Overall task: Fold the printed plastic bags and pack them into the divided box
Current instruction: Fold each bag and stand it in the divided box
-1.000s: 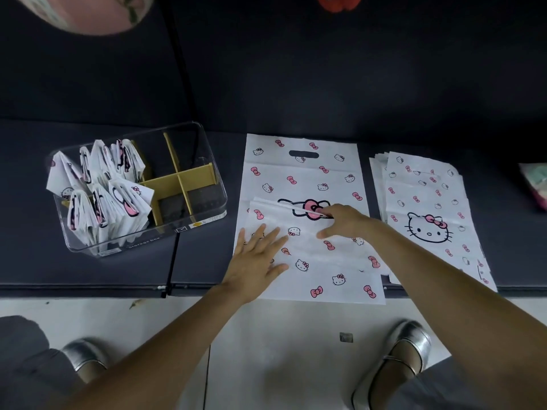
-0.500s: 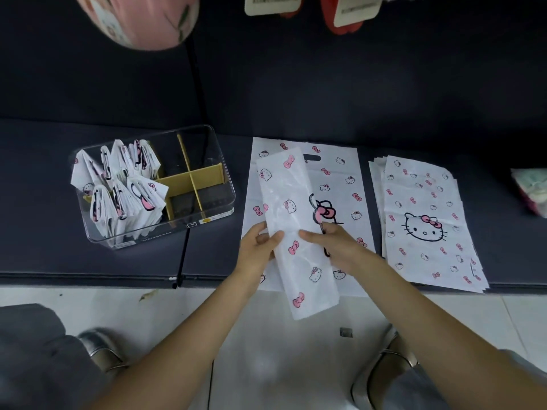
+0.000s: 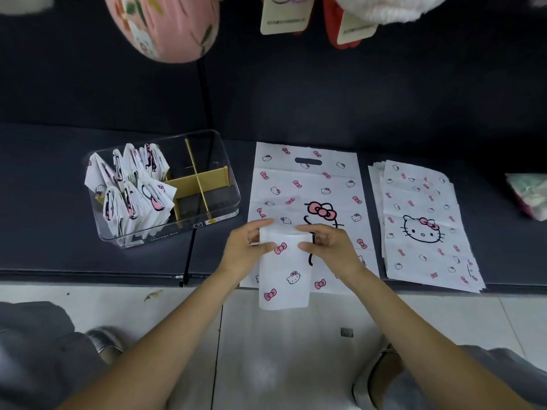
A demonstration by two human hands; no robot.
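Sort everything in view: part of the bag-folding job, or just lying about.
Job: folded strip in left hand and right hand; flat bag; bag stack; divided box; packed bags.

Lying about: pink cushion; hanging tags; wrapped packet.

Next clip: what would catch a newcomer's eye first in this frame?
Most striking is the folded bag, a narrow white strip with pink bows held at its top between the left hand and right hand in the centre foreground. Under it a flat bag lies open on the dark bench, with a stack of bags to its right. At left, the clear divided box holds folded bags in its left half.
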